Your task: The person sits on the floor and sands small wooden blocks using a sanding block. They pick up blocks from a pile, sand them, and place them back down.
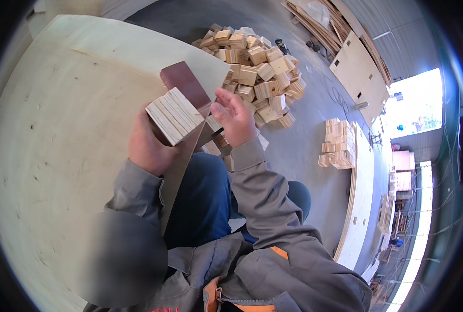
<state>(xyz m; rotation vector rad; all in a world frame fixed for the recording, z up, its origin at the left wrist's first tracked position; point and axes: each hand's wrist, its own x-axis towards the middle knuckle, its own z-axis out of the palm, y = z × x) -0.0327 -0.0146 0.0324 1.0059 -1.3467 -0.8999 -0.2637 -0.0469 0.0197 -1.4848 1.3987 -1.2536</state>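
Note:
A block of layered plywood (174, 116) with pale striped edges is in my left hand (147, 143), whose fingers wrap round its left and lower sides. The block is held over the right edge of a large plywood board (70, 130). Just beyond it, a flat reddish-brown piece (185, 83), which looks like sandpaper, lies at the board's edge. My right hand (235, 118) is raised to the right of the block, close to the brown piece's corner. Its thumb and fingers are apart, and no object shows between them.
A big heap of plywood blocks (265, 67) lies on the grey floor beyond my right hand. More blocks (223, 143) sit below the board's edge, near my knees. A neat stack (339, 143) stands at the right by a long plywood sheet (360, 197). Wooden sheets (361, 67) lean against the wall.

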